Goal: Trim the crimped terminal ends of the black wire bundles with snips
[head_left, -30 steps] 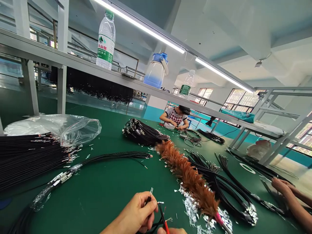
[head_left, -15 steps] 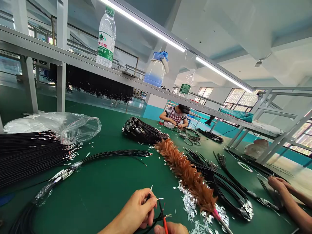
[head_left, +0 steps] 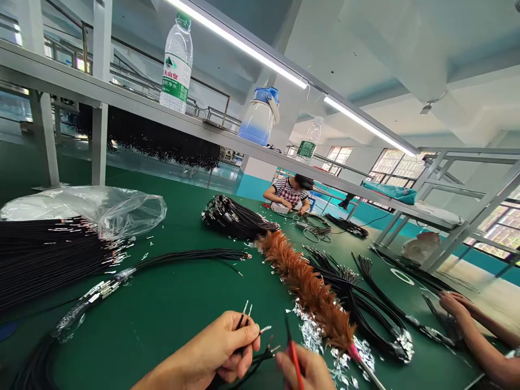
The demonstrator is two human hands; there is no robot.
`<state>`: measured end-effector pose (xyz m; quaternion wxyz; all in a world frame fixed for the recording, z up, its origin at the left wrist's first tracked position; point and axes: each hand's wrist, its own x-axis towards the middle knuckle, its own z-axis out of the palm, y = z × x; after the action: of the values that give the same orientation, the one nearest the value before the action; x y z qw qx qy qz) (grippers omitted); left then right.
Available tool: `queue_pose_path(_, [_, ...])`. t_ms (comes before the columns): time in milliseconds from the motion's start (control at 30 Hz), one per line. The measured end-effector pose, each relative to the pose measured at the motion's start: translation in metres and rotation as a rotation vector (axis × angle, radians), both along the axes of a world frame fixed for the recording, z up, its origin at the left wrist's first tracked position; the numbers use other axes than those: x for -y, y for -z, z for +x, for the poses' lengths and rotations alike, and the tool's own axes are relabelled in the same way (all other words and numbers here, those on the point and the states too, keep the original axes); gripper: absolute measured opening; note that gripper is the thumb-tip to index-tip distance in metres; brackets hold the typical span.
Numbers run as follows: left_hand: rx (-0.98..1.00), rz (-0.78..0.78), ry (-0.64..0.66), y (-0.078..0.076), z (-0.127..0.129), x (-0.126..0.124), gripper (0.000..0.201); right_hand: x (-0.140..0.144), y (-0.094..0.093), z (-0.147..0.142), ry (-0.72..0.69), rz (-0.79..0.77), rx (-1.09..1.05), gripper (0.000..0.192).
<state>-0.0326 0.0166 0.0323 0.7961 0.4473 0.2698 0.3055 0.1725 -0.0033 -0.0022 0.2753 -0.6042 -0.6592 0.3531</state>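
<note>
While the left hand [head_left: 233, 346] pinches thin black cables [head_left: 240, 322] between thumb and forefinger, silvery ends [head_left: 265, 329] exposed, over a green table [head_left: 170, 303], the right hand [head_left: 312, 368] curls its fingers round a red-handled tool [head_left: 294, 355] nearby. Work on those ends seems in hand; the next move probably calls for a steady pinch and careful tool aim.

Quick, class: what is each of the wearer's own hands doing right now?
Left hand: closed, pinching thin black cables, silvery tips pointing up.
Right hand: closed, holding a red-handled tool with a dark tip.
</note>
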Motion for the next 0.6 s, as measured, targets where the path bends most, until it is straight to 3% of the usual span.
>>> queue_pose_path(100, [-0.081, 0.049, 0.025, 0.006, 0.006, 0.003, 0.026, 0.003, -0.04, -0.008, 0.011, 0.006, -0.042, 0.035])
queue_pose_path(200, [-0.178, 0.097, 0.029, 0.008, 0.011, 0.006, 0.027, 0.004, -0.07, -0.017, -0.132, 0.19, 0.16, 0.024])
queue_pose_path(333, [-0.294, 0.16, 0.024, 0.005, 0.011, 0.008, 0.023, 0.002, -0.082, -0.02, -0.319, 0.307, 0.505, 0.021])
queue_pose_path(600, [-0.341, 0.179, 0.15, 0.009, 0.008, 0.008, 0.016, 0.005, -0.102, -0.035, -0.562, 0.117, 0.647, 0.022])
